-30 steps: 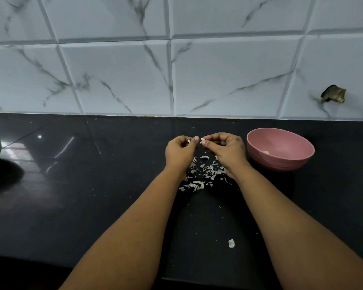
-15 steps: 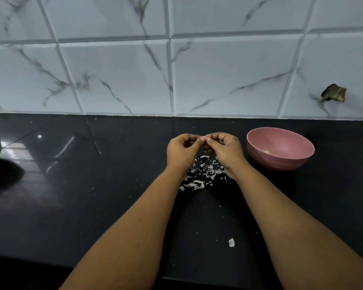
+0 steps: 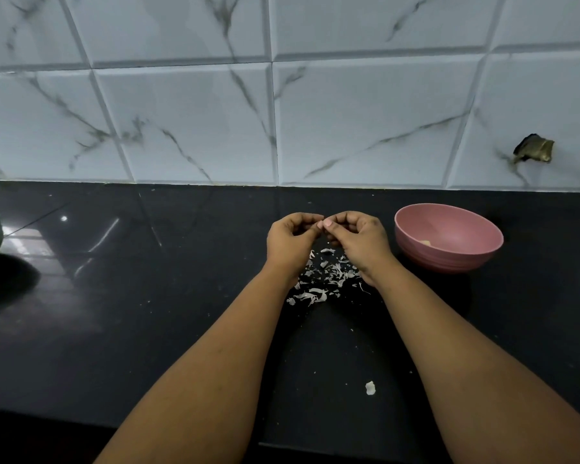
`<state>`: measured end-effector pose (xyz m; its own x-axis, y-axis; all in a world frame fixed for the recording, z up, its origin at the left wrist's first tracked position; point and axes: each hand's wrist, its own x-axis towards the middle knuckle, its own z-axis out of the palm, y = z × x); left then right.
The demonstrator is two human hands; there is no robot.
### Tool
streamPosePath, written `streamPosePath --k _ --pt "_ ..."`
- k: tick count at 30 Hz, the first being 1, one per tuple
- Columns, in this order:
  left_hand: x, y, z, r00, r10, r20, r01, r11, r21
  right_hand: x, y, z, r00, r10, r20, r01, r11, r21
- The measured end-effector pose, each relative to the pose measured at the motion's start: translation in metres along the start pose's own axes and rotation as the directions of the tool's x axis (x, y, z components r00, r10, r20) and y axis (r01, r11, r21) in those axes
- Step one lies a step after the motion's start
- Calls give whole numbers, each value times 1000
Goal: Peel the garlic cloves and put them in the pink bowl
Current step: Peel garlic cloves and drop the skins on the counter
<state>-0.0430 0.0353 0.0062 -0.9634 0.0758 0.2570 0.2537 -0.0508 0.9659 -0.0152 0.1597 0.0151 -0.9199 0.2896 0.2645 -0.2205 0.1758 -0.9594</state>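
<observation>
Both forearms reach forward over the glossy black table (image 3: 114,329), left hand (image 3: 290,241) and right hand (image 3: 360,241) curled, thumb tips meeting — whatever they pinch is hidden. Papery white garlic skins (image 3: 325,279) lie beneath. The smooth, round pink bowl (image 3: 449,259) sits just right — one pale clove (image 3: 425,243) inside.

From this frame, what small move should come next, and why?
Probably keep stripping skin: both hands, left hand and right hand, meet fingertip to fingertip above the peel scraps, the clove hidden between them. Once bare, it goes right, into the pink bowl.
</observation>
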Motion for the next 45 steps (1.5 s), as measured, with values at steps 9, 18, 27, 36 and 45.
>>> streamPosePath --k 9,18,27,36,45 --pt "-1 -1 2 1000 11 22 -10 999 -35 2 -1 -3 994 -81 -77 63 975 -213" --pt "0 -3 0 971 198 131 -227 935 272 1 -2 -8 986 -167 -30 136 883 -448" --pt "1 -1 0 994 60 89 -59 998 -15 4 2 -4 997 -53 -64 33 960 -279" --pt "0 1 2 992 -64 108 91 959 -267 7 0 -4 992 43 -115 -61 986 -157" --pt "2 1 1 994 -63 93 85 963 -256 7 5 -5 995 -35 -89 38 999 34"
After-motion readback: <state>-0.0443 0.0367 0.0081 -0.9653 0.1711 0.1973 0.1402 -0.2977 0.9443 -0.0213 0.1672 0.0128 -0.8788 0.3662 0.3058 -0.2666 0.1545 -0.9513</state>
